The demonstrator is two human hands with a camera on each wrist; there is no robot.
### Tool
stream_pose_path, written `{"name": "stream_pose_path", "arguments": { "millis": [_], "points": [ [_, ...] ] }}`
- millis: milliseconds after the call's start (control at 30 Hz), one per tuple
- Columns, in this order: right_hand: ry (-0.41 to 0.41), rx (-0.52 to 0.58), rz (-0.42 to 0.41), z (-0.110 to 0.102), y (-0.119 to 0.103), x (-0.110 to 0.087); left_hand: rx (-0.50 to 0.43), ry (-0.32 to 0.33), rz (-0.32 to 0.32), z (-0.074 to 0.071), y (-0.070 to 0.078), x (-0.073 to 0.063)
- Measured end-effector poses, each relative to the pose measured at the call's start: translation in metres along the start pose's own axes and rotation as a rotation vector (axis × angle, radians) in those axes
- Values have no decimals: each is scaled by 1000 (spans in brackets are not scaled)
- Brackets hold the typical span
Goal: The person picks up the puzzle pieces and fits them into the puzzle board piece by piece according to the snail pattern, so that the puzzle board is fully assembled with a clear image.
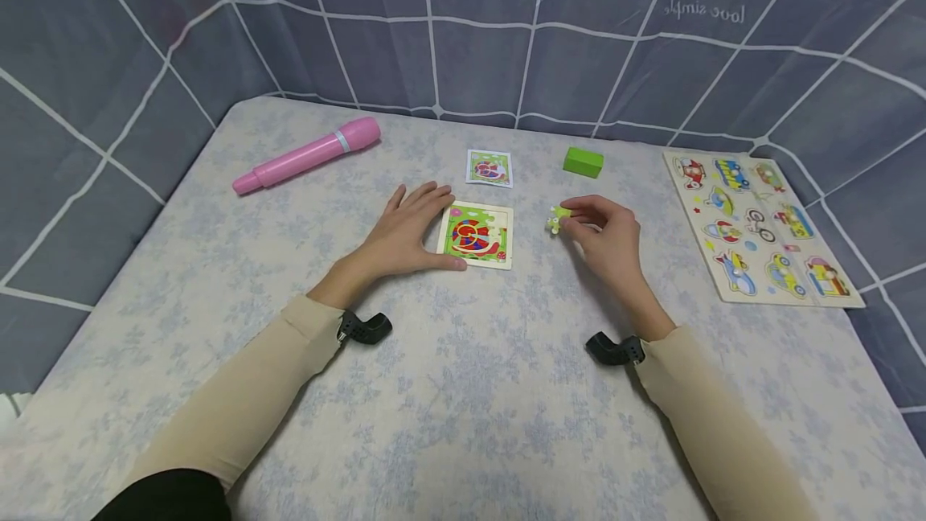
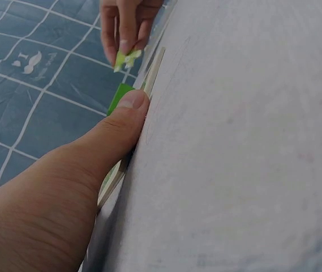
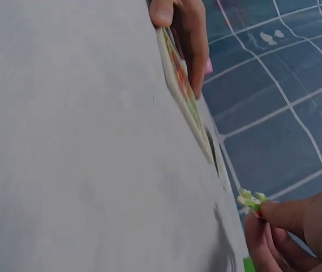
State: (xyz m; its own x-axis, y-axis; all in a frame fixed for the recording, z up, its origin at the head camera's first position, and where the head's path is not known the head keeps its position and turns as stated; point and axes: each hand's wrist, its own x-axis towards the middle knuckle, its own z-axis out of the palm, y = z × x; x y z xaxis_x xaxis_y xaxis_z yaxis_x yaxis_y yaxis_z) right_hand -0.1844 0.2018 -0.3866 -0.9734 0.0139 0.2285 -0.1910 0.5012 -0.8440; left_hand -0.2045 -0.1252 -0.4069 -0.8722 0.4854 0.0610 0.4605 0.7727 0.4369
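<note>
A small square jigsaw puzzle (image 1: 473,236) with a snail picture lies on the table, its upper right part showing bare wood. My left hand (image 1: 412,233) rests at its left side, fingers extended toward the upper left corner and thumb along the near edge. In the left wrist view the straight left thumb (image 2: 110,133) touches the board's edge. To the right of the board, my right hand (image 1: 606,235) pinches a green and white puzzle piece (image 1: 555,219) between thumb and fingertips. That piece (image 3: 251,199) is held off the table in the right wrist view.
Behind the board lies a small snail picture card (image 1: 489,168), with a green block (image 1: 583,162) to its right. A pink wand-shaped thing (image 1: 307,156) is at the back left. A wooden vehicle puzzle board (image 1: 760,227) lies at the right. A tile-patterned curtain (image 1: 477,38) borders the table.
</note>
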Motion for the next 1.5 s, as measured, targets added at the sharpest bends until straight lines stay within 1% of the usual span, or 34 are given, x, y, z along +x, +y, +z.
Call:
{"name": "stream_pose_path", "arguments": {
  "millis": [167,333,467,600,833,1100,1300,1500],
  "points": [
    [-40,27,18,23,-11,11,3,-1,2,-1,1,0],
    [-86,46,27,44,-16,21,2,2,-5,-1,1,-1],
    [-105,45,38,55,-18,24,-4,-2,-3,-1,1,-1],
    [-102,35,48,62,-15,23,-7,-6,4,-1,2,-1],
    [-103,36,-8,71,-7,20,7,-6,2,-2,2,0],
    [-104,-83,-74,72,-12,18,3,-2,12,-2,3,2],
    [-113,-90,-68,74,-17,17,1,4,11,-2,3,2],
    [-94,-106,-69,76,-13,15,2,2,5,0,1,1]
  ]
}}
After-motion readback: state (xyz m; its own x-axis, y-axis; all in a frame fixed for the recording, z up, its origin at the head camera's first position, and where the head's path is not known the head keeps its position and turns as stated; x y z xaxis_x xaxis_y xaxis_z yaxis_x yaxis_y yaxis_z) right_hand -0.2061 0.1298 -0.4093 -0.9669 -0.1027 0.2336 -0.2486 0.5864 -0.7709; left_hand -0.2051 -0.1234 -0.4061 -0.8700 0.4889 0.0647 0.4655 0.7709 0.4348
